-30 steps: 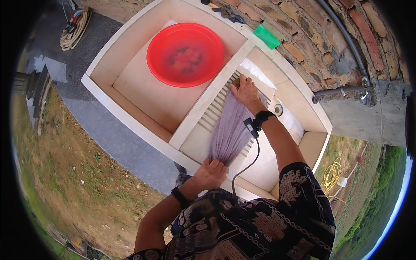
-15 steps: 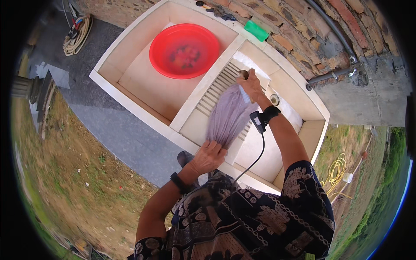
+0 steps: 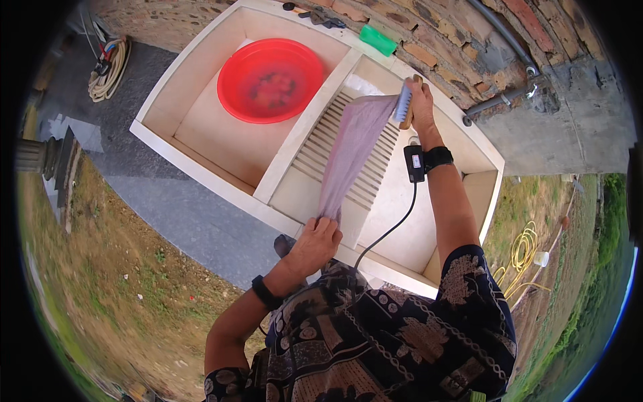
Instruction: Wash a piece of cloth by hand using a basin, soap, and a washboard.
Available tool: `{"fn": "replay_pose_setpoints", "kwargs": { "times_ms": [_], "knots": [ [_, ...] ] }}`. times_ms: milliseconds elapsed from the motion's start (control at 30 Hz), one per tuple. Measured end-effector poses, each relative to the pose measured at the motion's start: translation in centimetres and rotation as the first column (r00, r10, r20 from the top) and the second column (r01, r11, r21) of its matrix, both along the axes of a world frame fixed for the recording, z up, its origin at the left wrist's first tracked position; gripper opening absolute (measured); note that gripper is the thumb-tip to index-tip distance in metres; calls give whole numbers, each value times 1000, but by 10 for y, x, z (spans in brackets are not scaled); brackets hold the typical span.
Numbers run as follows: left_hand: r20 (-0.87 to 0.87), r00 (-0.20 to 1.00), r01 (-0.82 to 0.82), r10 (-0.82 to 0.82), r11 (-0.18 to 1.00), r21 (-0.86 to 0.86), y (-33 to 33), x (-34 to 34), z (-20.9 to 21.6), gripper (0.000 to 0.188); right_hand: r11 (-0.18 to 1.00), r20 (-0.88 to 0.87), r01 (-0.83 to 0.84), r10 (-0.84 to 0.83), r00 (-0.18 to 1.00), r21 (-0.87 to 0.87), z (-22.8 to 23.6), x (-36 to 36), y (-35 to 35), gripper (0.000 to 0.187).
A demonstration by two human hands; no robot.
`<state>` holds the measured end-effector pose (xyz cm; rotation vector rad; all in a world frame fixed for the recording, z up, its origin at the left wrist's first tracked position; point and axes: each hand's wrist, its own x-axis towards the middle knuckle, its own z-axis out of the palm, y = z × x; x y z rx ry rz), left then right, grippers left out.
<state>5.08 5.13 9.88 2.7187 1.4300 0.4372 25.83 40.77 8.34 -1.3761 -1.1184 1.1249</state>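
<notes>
A thin mauve-grey cloth (image 3: 355, 151) stretches across the ridged washboard (image 3: 383, 157) of the pale stone sink (image 3: 276, 181). Its near end is gripped in the closed fingers of my left hand (image 3: 313, 244), by the sink's front edge. At the far right, my right hand (image 3: 423, 110) is wrapped round a wooden scrub brush (image 3: 403, 106) with pale blue bristles. The cloth's far corner reaches the bristles, raised off the ridges; whether my right fingers also pinch it is hidden.
In the left bay of the sink stands a red basin (image 3: 231, 100) with cloudy water and blurred reddish and dark shapes. A green object (image 3: 378, 40) and dark items (image 3: 325, 18) lie on the back ledge, below a brick wall (image 3: 429, 40). A grey pipe (image 3: 499, 102) runs along the right.
My right hand has moved right and lifted, turning the brush so its bristles show. The cloth has gone from bunched to pulled taut. My left hand keeps its grip.
</notes>
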Motion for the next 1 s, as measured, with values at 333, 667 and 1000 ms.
{"fn": "replay_pose_setpoints", "kwargs": {
  "times_ms": [333,667,1000],
  "knots": [
    [307,915,-258,263,964,-57,9,19,-29,43,957,699,-291,204,686,7,-34,31,-92,59],
    [346,938,-54,22,995,84,36,-34,-91,25,635,933,-770,234,273,66,-88,-93,-90,57],
    [369,925,-127,91,989,74,32,-59,-93,16,529,838,-845,496,229,-81,-71,-123,-129,60]
  ]
}}
